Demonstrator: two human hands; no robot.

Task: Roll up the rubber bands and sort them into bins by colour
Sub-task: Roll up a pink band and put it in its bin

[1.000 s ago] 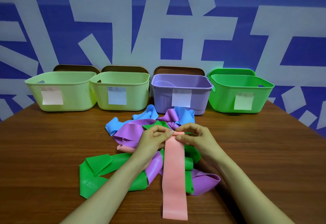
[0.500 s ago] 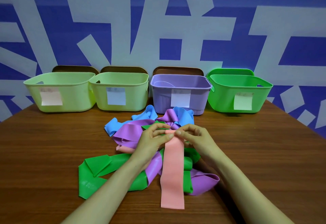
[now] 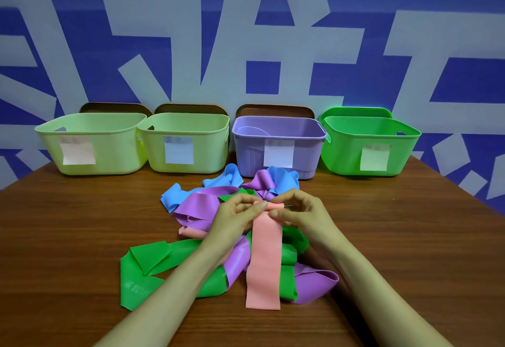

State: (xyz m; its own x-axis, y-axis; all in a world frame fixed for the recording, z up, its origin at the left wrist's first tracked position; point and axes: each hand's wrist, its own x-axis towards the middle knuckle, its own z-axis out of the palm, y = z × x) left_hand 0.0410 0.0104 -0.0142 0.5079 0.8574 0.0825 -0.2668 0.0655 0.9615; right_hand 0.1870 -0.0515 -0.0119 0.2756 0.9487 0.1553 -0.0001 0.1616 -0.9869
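Both hands are at the far end of the pink band (image 3: 265, 259), mid-table, over the heap.
- Your left hand (image 3: 235, 215) pinches the started roll from its left side, fingers curled onto it.
- Your right hand (image 3: 300, 210) pinches it from the right in the same way.
- The roll looks only a turn or two thick. Most of the strip is flat and trails toward the near edge of the table (image 3: 68, 237).
- That tail lies across a green band (image 3: 153, 273) and a purple band (image 3: 202, 204), with a blue band (image 3: 175, 196) behind.

Risks from here, as I judge them:
- If one hand turns faster than the other, the roll may skew into a cone.
- If you ease either pinch, the rubber will likely spring open.
- The tail rests on other bands and may drag them along as you draw it in.
- The two pale bins on the far edge look alike. The far-left bin (image 3: 114, 155) carries a pinkish note and its neighbour (image 3: 207, 152) a bluish one, and the writing is too faint to read. Check the note, not the bin colour, before you drop.
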